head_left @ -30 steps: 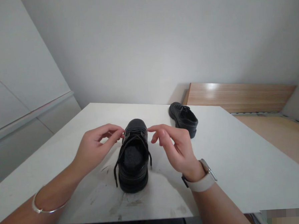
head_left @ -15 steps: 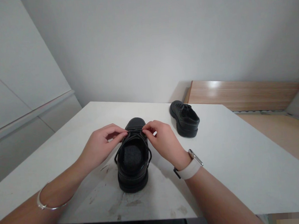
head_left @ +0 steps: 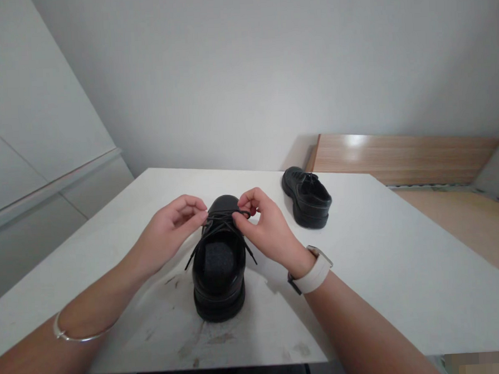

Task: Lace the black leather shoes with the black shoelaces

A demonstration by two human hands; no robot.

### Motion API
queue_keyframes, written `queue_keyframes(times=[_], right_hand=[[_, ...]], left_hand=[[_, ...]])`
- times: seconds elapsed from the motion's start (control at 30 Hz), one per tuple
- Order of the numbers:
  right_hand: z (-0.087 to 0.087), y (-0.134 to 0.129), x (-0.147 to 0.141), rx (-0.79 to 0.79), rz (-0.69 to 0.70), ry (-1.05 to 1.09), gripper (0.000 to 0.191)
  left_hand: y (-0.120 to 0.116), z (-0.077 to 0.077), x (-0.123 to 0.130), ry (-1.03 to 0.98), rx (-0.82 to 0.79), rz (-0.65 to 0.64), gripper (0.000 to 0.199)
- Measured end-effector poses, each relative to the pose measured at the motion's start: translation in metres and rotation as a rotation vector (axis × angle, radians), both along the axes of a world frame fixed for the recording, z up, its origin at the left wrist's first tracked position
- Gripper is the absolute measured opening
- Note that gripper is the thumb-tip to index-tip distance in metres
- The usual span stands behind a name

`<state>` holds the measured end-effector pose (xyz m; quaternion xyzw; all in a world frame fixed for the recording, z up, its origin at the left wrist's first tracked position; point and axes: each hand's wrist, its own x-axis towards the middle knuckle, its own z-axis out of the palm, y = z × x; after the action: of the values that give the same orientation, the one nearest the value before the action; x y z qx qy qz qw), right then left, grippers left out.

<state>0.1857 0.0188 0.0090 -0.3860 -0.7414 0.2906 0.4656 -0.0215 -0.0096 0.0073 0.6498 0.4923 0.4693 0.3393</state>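
Observation:
A black lace-up shoe (head_left: 220, 300) stands on the table in front of me, its heel toward me and its toe pointing away. Its black shoelace (head_left: 221, 215) crosses over the opening, and one loose end hangs down on each side. From the left, my left hand (head_left: 172, 230) pinches the shoelace at the edge of the lacing. On the other side, my right hand (head_left: 265, 228) is closed on the shoelace, with a small loop showing between thumb and fingers. Part of the lacing is hidden behind the fingertips.
The second black shoe (head_left: 312, 214) stands farther back to the right on the white table (head_left: 387, 269). A wooden panel (head_left: 398, 157) rises beyond the table's right rear. Dark smudges mark the tabletop near its front edge.
My hands have shifted slightly on the lacing, and a loop now shows at my right fingers. The side loops of shoelace have slipped into loose hanging ends.

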Motion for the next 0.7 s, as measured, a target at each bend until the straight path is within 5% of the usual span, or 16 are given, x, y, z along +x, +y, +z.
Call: queue_keyframes(times=[0.13,0.3,0.5,0.7], right_hand=[[0.003,0.001,0.008,0.076,-0.126,-0.138,0.022],[0.007,0.005,0.021,0.291,-0.309,-0.241,0.029],[0.001,0.01,0.022,0.127,-0.272,0.237,0.019],[0.003,0.007,0.016,0.034,-0.241,0.333,0.017]], left_hand=[[0.003,0.003,-0.007,-0.329,-0.08,-0.039,0.035],[0.002,0.012,-0.014,-0.452,-0.04,-0.013,0.028],[-0.005,0.014,-0.013,-0.087,0.264,0.208,0.016],[-0.013,0.012,-0.008,0.218,0.565,0.283,0.005]])
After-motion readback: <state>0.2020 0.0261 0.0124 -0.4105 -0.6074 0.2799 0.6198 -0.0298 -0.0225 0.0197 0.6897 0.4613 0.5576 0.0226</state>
